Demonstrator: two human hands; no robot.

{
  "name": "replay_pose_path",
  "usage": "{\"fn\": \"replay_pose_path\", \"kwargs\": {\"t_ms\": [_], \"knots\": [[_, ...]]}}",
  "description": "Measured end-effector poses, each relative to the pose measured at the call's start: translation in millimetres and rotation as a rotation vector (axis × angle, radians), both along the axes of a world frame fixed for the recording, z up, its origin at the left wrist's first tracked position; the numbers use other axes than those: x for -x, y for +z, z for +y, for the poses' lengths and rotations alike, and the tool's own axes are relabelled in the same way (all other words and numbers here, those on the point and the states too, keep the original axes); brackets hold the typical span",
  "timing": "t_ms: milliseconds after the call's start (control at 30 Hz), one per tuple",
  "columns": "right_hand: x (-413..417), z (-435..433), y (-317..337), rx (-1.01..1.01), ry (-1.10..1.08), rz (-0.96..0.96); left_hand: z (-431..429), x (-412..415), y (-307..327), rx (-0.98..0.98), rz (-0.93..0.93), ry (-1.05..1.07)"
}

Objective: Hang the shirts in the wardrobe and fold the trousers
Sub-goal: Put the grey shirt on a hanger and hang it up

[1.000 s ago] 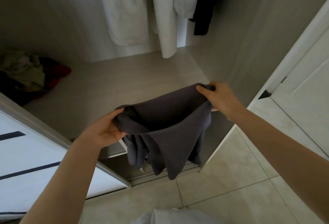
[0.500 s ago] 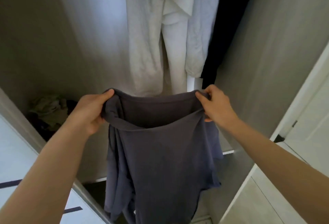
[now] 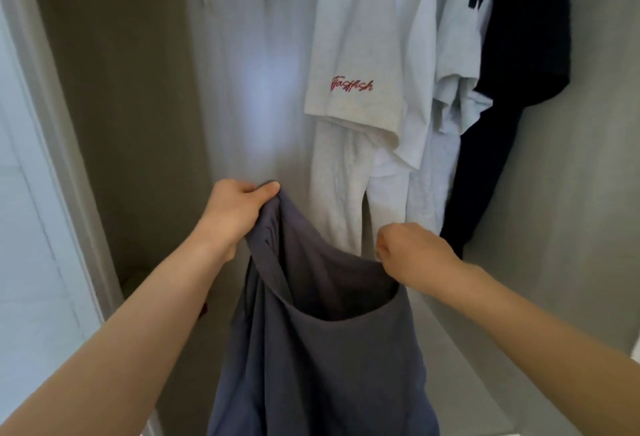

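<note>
Dark grey shirt (image 3: 322,349), lower centre of the frame, hung open-mouthed between my two hands, in front of the wardrobe (image 3: 138,106). The left hand (image 3: 232,214), centre left, had its fingers (image 3: 258,190) curled round a bunched edge of the cloth. The right hand (image 3: 412,250), centre right and lower, pinched the opposite edge, its fingertips hidden behind the knuckles. White shirts (image 3: 353,54) and a navy shirt (image 3: 526,37) hung behind, at upper centre and upper right. Step in hand, as I judged it: hanging this shirt. No hanger showed in it, so the next move called for fetching one and feeding it through the opening.
</note>
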State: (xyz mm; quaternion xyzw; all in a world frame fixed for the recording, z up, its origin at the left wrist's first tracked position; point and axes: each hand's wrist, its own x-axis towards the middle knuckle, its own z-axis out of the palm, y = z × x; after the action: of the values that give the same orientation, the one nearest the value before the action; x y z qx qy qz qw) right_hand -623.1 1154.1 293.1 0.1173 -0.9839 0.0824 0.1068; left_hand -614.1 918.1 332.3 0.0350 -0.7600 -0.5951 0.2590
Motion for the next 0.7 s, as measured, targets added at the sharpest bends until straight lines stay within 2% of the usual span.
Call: {"fn": "replay_pose_path", "kwargs": {"t_ms": [133,267,533,700], "knots": [[-5.8,-29.6,36.7,0.081,0.116,0.114,-3.6,9.1,24.4,0.080,0.047,-0.009],[-12.0,-60.9,83.7,0.149,0.237,0.351,-9.2,19.0,41.1,0.197,0.069,0.011],[-16.4,-101.9,186.5,0.254,0.393,0.753,-12.0,37.3,90.8,0.304,0.148,0.058],[-7.7,-113.1,245.4,0.174,0.382,0.986,-9.9,50.0,119.6,0.292,0.184,0.110]]}}
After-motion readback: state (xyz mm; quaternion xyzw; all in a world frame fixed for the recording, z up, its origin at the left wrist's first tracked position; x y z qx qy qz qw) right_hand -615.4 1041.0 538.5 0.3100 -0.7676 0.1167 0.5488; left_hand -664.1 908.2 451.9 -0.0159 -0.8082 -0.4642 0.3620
